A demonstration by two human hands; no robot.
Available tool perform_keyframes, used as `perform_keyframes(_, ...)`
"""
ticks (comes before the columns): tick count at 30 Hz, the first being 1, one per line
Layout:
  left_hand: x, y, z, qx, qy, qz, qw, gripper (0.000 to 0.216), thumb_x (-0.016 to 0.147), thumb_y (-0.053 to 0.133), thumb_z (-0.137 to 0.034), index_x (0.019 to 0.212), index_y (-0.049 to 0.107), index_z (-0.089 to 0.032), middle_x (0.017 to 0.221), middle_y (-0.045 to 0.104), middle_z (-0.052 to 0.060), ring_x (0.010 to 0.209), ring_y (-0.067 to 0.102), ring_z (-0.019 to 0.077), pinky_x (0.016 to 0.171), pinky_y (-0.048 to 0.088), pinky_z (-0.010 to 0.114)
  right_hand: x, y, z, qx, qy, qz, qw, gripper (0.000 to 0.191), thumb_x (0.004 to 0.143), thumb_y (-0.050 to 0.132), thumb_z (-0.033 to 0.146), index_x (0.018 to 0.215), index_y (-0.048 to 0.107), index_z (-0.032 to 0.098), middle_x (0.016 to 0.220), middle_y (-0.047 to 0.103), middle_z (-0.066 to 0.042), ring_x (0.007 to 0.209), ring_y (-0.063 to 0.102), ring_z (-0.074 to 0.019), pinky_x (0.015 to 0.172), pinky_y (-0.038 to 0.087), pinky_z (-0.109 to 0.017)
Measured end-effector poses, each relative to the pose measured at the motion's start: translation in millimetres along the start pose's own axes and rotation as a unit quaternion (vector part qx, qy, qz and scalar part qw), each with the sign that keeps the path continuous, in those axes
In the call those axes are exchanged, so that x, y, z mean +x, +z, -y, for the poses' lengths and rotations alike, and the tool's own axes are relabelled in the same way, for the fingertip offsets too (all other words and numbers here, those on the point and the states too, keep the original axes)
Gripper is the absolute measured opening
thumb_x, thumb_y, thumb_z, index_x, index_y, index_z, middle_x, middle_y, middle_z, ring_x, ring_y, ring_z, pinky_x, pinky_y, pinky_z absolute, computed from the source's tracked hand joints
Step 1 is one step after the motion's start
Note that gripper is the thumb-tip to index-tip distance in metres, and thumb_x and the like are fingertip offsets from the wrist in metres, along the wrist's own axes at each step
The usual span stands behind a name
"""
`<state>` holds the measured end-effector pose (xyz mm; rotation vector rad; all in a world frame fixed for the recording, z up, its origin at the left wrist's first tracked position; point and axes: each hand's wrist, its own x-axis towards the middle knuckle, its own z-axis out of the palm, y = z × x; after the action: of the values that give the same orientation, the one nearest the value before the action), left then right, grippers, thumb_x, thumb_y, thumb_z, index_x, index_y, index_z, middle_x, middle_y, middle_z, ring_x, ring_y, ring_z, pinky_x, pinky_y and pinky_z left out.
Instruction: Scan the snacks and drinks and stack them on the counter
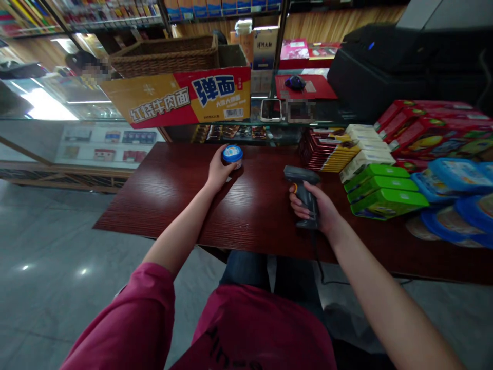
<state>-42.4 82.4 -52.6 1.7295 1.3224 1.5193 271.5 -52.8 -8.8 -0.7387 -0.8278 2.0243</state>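
My left hand (219, 172) is closed around a small round container with a blue lid (232, 154), held on the dark red wooden table (173, 195) near its far edge. My right hand (321, 210) grips the handle of a grey barcode scanner (302, 190) with an orange trigger; the scanner's head points away from me, toward the far side of the table. Its black cable drops off the table's near edge.
Stacked goods fill the table's right side: green boxes (381, 190), red and white boxes (346, 149), blue packs (458, 195). A glass counter behind holds a red-yellow carton (181, 97), a wicker basket (165, 54), a phone (270, 109) and a black printer (385, 56).
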Motion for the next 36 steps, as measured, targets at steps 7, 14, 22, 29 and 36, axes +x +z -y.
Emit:
perform_keyframes(7, 35.0, -32.1, 23.1, 0.134, 0.009, -0.037, 0.990, 0.074, 0.067, 0.086, -0.019, 0.137, 0.060, -0.022, 0.140, 0.065, 0.012, 0.134, 0.058, 0.0324, 0.116, 0.045, 0.047, 17.4, 0.1, 7.0, -0.008, 0.023, -0.003, 1.000, 0.034, 0.087, 0.070, 0.049, 0.095, 0.064, 0.016, 0.068, 0.051, 0.003, 0.043, 0.030, -0.0054, 0.034, 0.028, -0.016)
perform_keyframes(14, 65.8, -26.2, 39.1, 0.170, -0.054, -0.088, 0.980, 0.063, 0.067, 0.089, -0.025, 0.123, 0.061, -0.013, 0.126, 0.070, 0.018, 0.121, 0.066, 0.0338, 0.108, 0.051, 0.046, 29.8, 0.2, 10.2, -0.016, 0.044, -0.004, 0.999, 0.034, 0.089, 0.067, 0.051, 0.096, 0.063, 0.018, 0.071, 0.050, 0.002, 0.044, 0.027, -0.0050, 0.034, 0.027, -0.015)
perform_keyframes(22, 75.0, -46.7, 49.5, 0.191, -0.098, -0.173, 0.961, 0.059, 0.066, 0.090, -0.027, 0.113, 0.055, -0.017, 0.122, 0.067, 0.016, 0.122, 0.064, 0.0351, 0.108, 0.051, 0.048, 26.0, 3.4, 7.7, -0.018, 0.045, -0.032, 0.998, 0.035, 0.090, 0.066, 0.051, 0.097, 0.065, 0.016, 0.072, 0.049, 0.001, 0.044, 0.031, -0.0044, 0.034, 0.031, -0.015)
perform_keyframes(29, 88.3, -68.3, 68.7, 0.157, -0.122, -0.231, 0.952, 0.059, 0.064, 0.089, -0.021, 0.110, 0.053, -0.020, 0.122, 0.067, 0.016, 0.123, 0.063, 0.0364, 0.113, 0.048, 0.051, 28.2, -6.1, 1.5, -0.022, 0.018, -0.035, 0.999, 0.041, 0.104, 0.035, 0.045, 0.096, 0.065, 0.017, 0.071, 0.043, 0.001, 0.041, 0.025, -0.0046, 0.033, 0.022, -0.016)
perform_keyframes(36, 92.2, -66.6, 76.6, 0.131, -0.108, -0.225, 0.960, 0.062, 0.065, 0.088, -0.023, 0.116, 0.054, -0.020, 0.128, 0.066, 0.015, 0.129, 0.061, 0.0342, 0.117, 0.045, 0.050, 28.4, -6.1, 2.0, -0.014, 0.016, -0.028, 0.999, 0.036, 0.103, 0.038, 0.045, 0.096, 0.063, 0.020, 0.070, 0.045, 0.001, 0.042, 0.023, -0.0054, 0.035, 0.021, -0.017)
